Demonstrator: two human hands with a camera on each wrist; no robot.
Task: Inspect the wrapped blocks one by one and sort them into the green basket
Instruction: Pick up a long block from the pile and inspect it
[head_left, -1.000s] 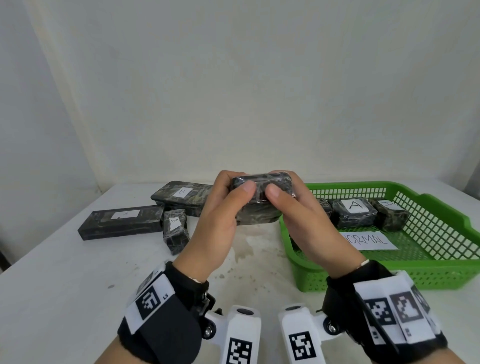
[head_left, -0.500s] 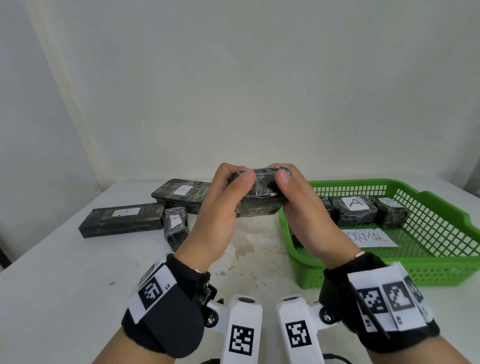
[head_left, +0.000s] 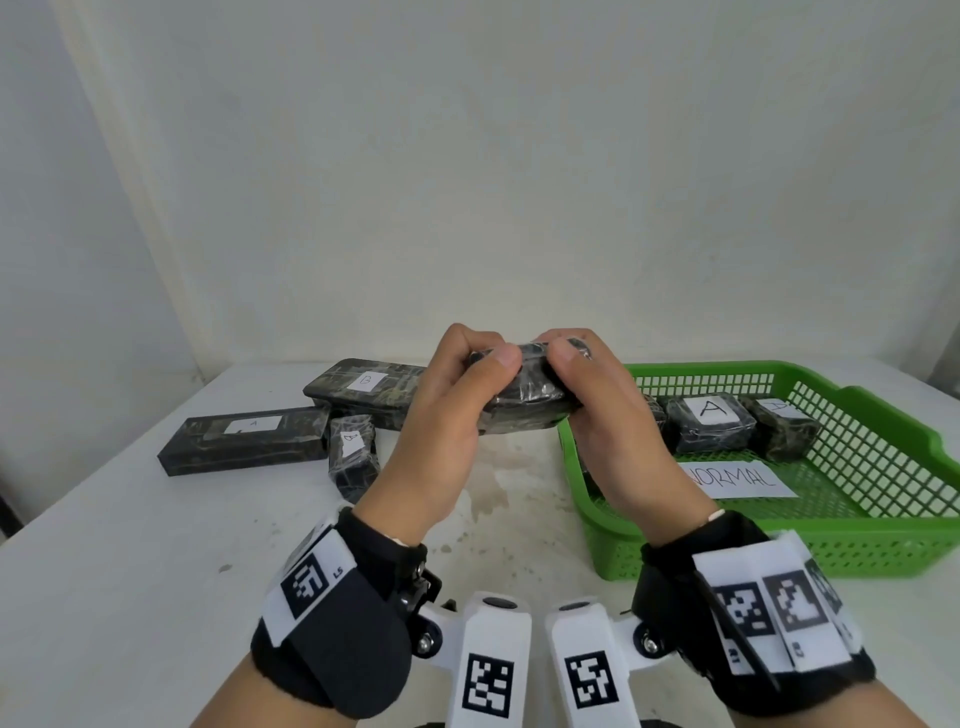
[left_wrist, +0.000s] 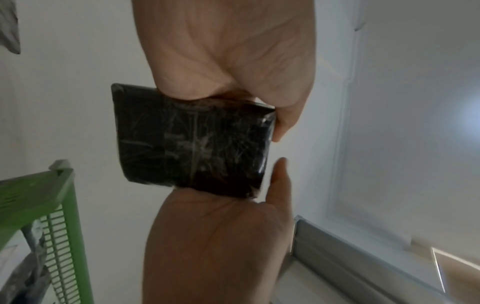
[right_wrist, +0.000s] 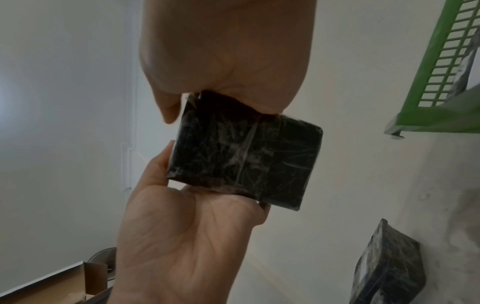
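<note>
A dark wrapped block (head_left: 524, 402) is held up between both hands over the table, just left of the green basket (head_left: 779, 551). My left hand (head_left: 488, 356) grips its left end and my right hand (head_left: 566, 349) its right end, thumbs on the near side and almost touching. The left wrist view has the block (left_wrist: 192, 144) pinched between the two palms; the right wrist view shows the block (right_wrist: 244, 160) the same way. No label shows on it. Two wrapped blocks (head_left: 711, 422) lie at the back of the basket, one marked A.
On the white table to the left lie a long block marked A (head_left: 249, 439), a flat block marked B (head_left: 363, 389) and a small block marked B (head_left: 353, 452). A paper reading NORMAL (head_left: 737, 480) lies in the basket. A wall stands close behind.
Both hands have lifted the block slightly and turned it flatter. The thumbs have come closer together on its near edge.
</note>
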